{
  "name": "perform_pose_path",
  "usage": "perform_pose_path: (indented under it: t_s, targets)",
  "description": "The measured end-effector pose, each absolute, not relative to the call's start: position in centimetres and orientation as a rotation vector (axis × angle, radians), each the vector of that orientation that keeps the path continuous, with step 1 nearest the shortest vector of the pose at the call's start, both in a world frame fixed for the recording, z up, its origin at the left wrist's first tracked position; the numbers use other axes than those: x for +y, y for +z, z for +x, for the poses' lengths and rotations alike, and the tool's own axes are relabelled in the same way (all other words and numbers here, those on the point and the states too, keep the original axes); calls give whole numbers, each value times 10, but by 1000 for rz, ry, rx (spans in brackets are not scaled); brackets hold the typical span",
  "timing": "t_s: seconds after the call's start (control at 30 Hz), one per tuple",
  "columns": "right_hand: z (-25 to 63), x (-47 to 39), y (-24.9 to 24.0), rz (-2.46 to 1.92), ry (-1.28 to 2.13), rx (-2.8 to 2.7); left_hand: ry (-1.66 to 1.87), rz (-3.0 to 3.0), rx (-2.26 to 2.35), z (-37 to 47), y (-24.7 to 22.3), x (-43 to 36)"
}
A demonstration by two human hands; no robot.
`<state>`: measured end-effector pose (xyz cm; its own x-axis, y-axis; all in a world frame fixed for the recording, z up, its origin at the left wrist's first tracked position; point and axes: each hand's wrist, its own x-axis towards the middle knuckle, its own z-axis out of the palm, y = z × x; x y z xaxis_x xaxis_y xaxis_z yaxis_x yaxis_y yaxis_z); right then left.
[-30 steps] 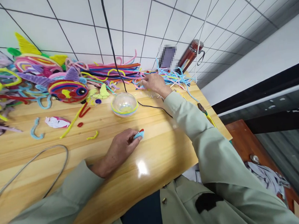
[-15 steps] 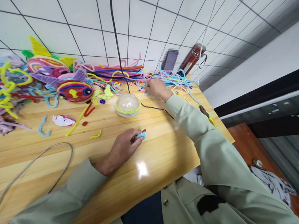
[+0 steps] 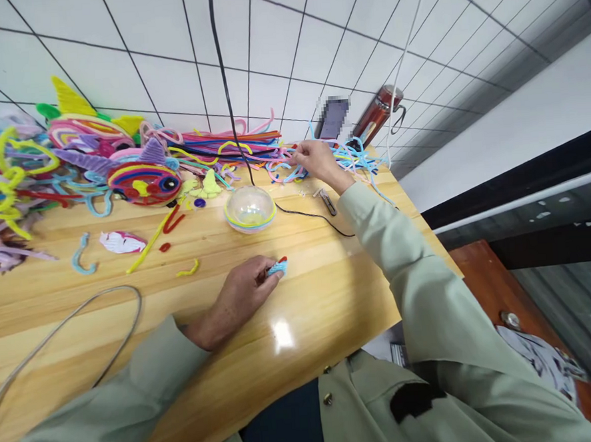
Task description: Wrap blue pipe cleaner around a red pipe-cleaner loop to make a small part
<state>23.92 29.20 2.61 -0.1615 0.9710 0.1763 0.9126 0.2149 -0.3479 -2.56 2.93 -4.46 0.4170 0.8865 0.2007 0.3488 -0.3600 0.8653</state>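
My left hand [image 3: 242, 294] rests low over the table, closed on a small light-blue pipe-cleaner piece [image 3: 278, 268] with a red edge. Far across the table, my right hand [image 3: 319, 163] is over the loose pipe cleaners [image 3: 354, 156], mostly light blue and pink. Its thumb and fingertips are pinched together; whatever is between them is too small to make out. Between the hands stands a clear plastic bowl [image 3: 249, 207] with yellow and blue pipe cleaner round its rim. Nail clippers [image 3: 328, 203] lie below my right wrist.
Two pipe-cleaner fish, a red-and-blue one [image 3: 146, 185] and a pink-striped one [image 3: 89, 127], stand at the back left. A black cable [image 3: 320, 214] crosses the table. A grey cable [image 3: 127, 334] loops at left. A red thermos [image 3: 376, 116] and a blurred phone [image 3: 334, 118] stand by the wall.
My right hand has risen slightly and shifted right, its fingers lifting from the pile. The nail clippers have come into sight. My left hand keeps its hold in the same place.
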Motion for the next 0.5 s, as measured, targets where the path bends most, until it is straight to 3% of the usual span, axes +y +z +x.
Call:
perform_pose_path:
  t_s: [0.27, 0.5]
  targets:
    - [198, 317, 23, -2116, 80, -2212, 912, 1877, 1057, -25, -47, 27]
    - [228, 350, 27, -2103, -22, -1996, 902, 1903, 1050, -26, -47, 28]
